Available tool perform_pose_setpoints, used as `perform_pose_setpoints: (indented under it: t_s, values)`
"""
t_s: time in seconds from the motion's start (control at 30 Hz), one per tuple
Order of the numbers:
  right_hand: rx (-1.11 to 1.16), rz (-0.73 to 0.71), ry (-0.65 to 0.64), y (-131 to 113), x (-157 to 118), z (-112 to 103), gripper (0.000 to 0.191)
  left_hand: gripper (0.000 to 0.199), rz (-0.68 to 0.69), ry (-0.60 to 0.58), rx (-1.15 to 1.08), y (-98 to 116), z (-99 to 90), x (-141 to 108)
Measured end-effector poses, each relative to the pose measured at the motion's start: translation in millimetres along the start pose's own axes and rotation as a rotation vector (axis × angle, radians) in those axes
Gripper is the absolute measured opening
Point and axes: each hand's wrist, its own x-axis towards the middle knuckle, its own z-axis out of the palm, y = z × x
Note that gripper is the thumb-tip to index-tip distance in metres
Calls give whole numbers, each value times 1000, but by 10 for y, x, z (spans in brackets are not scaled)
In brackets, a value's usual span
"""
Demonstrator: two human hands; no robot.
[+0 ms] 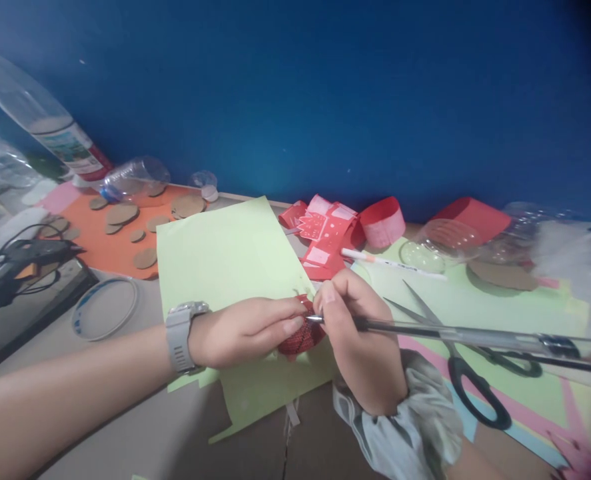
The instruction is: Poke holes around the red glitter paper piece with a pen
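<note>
One black-and-clear pen [475, 335] is pinched between the thumb and fingers of the right hand [348, 317], with its tip held over one red patterned piece [300, 339]. The red piece lies between the two hands, on pale green paper [225, 253]. It is touched by the left hand [260, 325], whose fingers are laid straight and pressed together; whether its edge is pinched underneath cannot be told. One grey watch [180, 338] is worn on the left wrist, and one gathered grey-green cloth band [425, 407] on the right.

To the right, one pair of black-handled scissors [454, 350] is left open beneath the pen. One white marker [400, 263] lies farther away, near one curled red strip [382, 223] and red decorated paper [325, 233]. At far right, one cardboard oval [502, 275] is seen.

At far left, about ten cardboard discs [122, 214] are scattered, mostly on one orange sheet [95, 240]. Beside them are placed one tall bottle [50, 127] and one small blue-capped bottle [138, 180], lying down. One pale ring [105, 309] is set nearer, at left.
</note>
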Motion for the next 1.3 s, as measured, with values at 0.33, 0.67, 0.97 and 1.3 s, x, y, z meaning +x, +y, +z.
perform_pose_setpoints:
  t_s: [0.33,0.67,0.97,1.3]
  values:
    - [-46,15,-19,16,5,-7,28,27,2,-7,-3,-20,-7,-2]
    - [-49,25,-22,-5,24,-14,29,28,35,-10,22,-21,-1,-1]
    - [-46,24,-14,-13,15,-15,28,27,61,-10,9,-38,-2,2]
    - [-34,48,-13,-2,25,-21,28,27,53,-8,6,-35,-9,3]
